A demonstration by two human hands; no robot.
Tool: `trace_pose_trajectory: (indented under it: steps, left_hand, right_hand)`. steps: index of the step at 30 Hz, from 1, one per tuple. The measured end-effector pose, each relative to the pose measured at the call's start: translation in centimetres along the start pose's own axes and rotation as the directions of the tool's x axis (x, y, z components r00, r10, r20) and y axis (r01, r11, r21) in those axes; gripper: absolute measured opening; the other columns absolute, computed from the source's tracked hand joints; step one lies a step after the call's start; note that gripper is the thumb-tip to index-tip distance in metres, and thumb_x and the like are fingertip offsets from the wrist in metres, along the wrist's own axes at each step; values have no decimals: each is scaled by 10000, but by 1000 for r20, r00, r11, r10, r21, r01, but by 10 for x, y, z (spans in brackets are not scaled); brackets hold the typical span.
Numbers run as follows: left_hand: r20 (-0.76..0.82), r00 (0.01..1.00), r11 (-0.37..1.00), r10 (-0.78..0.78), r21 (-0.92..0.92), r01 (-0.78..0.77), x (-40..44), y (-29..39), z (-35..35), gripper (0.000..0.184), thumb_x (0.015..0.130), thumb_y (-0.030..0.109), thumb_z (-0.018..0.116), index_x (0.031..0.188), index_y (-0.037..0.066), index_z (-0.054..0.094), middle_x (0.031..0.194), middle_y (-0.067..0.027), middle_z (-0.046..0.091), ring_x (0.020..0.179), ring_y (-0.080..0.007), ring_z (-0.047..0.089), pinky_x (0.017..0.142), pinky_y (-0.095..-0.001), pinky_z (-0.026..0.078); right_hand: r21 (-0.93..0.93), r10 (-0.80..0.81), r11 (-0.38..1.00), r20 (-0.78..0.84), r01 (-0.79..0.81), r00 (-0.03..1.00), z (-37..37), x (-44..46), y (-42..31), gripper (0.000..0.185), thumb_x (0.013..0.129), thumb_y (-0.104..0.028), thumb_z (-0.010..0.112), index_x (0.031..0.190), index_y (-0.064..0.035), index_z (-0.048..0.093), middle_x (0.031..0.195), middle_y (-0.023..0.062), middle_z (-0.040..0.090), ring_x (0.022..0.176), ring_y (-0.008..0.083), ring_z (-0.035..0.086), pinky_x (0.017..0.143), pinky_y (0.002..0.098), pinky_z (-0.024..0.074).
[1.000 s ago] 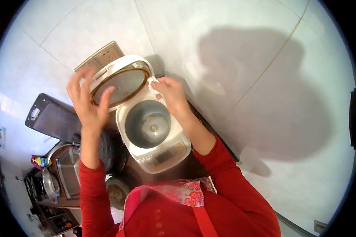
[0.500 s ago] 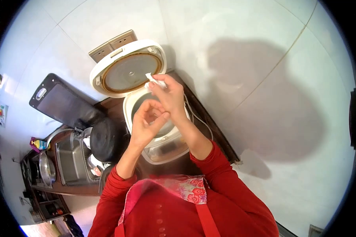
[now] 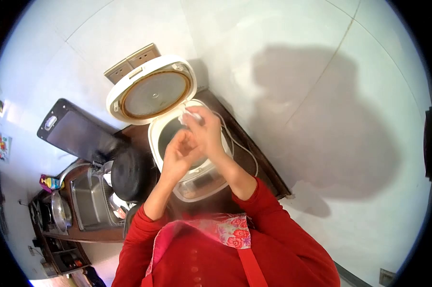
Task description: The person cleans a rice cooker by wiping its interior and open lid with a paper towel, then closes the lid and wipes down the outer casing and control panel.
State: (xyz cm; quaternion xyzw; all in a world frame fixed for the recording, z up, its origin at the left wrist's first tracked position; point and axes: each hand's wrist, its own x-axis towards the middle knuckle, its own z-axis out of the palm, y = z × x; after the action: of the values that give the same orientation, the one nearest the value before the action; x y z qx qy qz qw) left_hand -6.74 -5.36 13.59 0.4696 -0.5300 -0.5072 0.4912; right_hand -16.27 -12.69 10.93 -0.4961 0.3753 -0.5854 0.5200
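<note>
The rice cooker [image 3: 153,138] stands before me with its lid [image 3: 154,95] raised, a brown stain ringing the lid's inner plate. My right hand [image 3: 207,131] pinches a crumpled white tissue [image 3: 191,116] between thumb and fingers, over the back of the cooker's opening near the hinge. Against the heel of that hand is my left hand [image 3: 180,155], palm up, its fingers loosely curled and slightly blurred. I see nothing in it. Both hands hover above the dark cooker opening and hide part of it.
On the left are a black round pan [image 3: 129,174], a dark cutting board [image 3: 82,129] leaning on the wall, and a steel sink [image 3: 89,203] with dishes beside it. A white cord [image 3: 247,150] runs along the cooker's right side. Wall sockets [image 3: 132,62] sit behind the lid.
My right hand with the tissue has moved down from the lid's lower edge to the hinge area. My left hand has shifted slightly down with it. The view has tilted a little.
</note>
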Motion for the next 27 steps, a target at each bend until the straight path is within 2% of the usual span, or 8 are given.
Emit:
trace_pose_trajectory:
  steps: [3,5,9,11,13,16,20,27]
  left_hand:
    - [3,997,902,76,425,-70,6,0,-22,80,896,37,630,965,23,593,837,-7,599,751,-88,576,720,-224,465]
    - [-63,892,676,447,677,-291,18,24,-48,53,900,39,615,948,21,631,856,-12,609,780,-89,571,749,-229,464]
    - [-22,581,275,814,895,-351,47,104,-102,188,845,73,658,1023,20,632,994,-94,616,917,-210,566,809,-310,439]
    - [99,637,72,764,969,-236,59,123,-123,410,827,220,726,1184,53,610,1146,-140,595,1089,-309,552,931,-372,432]
    - [163,758,59,632,965,-256,74,122,-140,555,755,264,796,1233,72,589,1184,-120,612,1106,-263,557,961,-368,426]
    - [29,942,497,334,844,-202,84,104,-151,606,713,207,826,1249,74,575,1147,-81,651,1053,-177,577,930,-331,449]
    - [-55,961,614,272,779,-129,94,88,-170,610,728,129,810,1283,65,564,1082,6,662,996,-114,575,888,-276,463]
    - [-140,960,632,241,774,-46,89,92,-160,591,710,104,813,1258,77,593,1061,11,667,974,-99,576,868,-269,473]
  right_hand:
    - [140,244,960,-1,-241,970,-17,-3,26,251,834,-96,689,1051,23,647,855,63,671,733,104,612,660,262,493]
    - [258,293,930,-98,-260,951,-28,2,50,279,835,-93,686,1081,29,639,856,67,672,733,102,612,671,263,497]
    - [140,59,990,-247,-24,967,-32,34,42,312,839,-84,677,1114,48,611,939,93,670,798,129,628,721,261,507]
    - [113,-77,987,-297,115,952,-23,62,51,308,819,-45,684,1113,17,619,964,93,657,818,147,624,724,268,501]
    - [117,-183,965,-332,233,925,-12,82,44,303,784,-23,689,1083,-18,648,968,110,652,807,167,612,718,279,485]
    - [-16,-394,915,-260,404,882,-5,99,6,237,770,4,686,1007,-8,669,930,123,649,795,194,618,687,287,488]
    - [-261,-512,842,-117,471,851,-9,122,42,175,726,-10,720,895,20,684,856,179,643,725,310,622,644,356,495]
    - [-414,-165,901,-39,134,986,-1,124,121,194,649,-27,763,817,20,678,802,184,634,754,353,627,675,383,490]
